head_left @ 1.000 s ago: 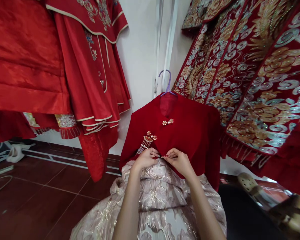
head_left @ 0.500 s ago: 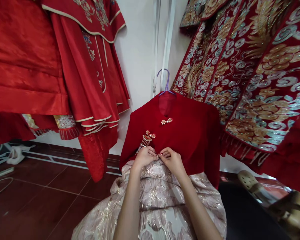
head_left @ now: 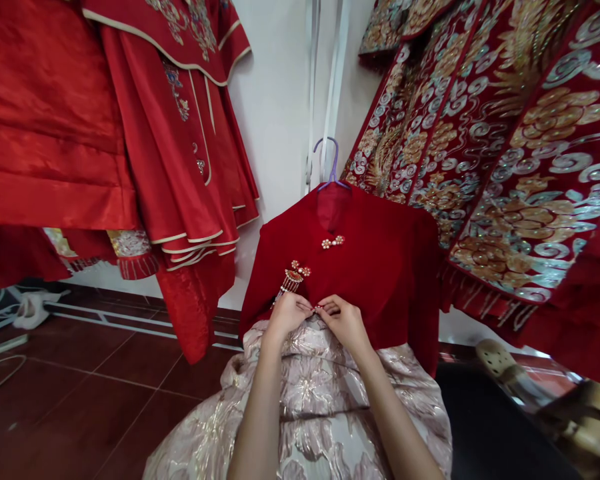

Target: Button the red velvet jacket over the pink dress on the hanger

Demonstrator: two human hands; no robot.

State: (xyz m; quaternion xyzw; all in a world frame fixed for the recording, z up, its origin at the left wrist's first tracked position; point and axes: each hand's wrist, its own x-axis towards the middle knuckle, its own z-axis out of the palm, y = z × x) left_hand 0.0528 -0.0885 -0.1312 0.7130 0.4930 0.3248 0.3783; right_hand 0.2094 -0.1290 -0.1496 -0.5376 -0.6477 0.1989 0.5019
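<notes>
A dark red velvet jacket (head_left: 380,267) hangs on a purple hanger (head_left: 331,163) over a cream and gold brocade skirt (head_left: 310,400). My left hand (head_left: 287,312) and my right hand (head_left: 343,320) meet at the jacket's lower front edge, fingers pinched together on a small clasp there that I can barely see. A pearl button clasp (head_left: 333,242) sits near the collar. A red and gold tassel ornament (head_left: 293,279) hangs just above my left hand.
Red satin garments (head_left: 130,133) hang at the left, and heavily embroidered red and gold robes (head_left: 505,147) at the right. The floor has dark red tiles (head_left: 80,387). White cables (head_left: 25,307) lie at the far left. A beige slipper (head_left: 500,363) shows at the lower right.
My hands have shifted slightly up and left along the jacket's edge and drawn closer together. The view has tilted a little.
</notes>
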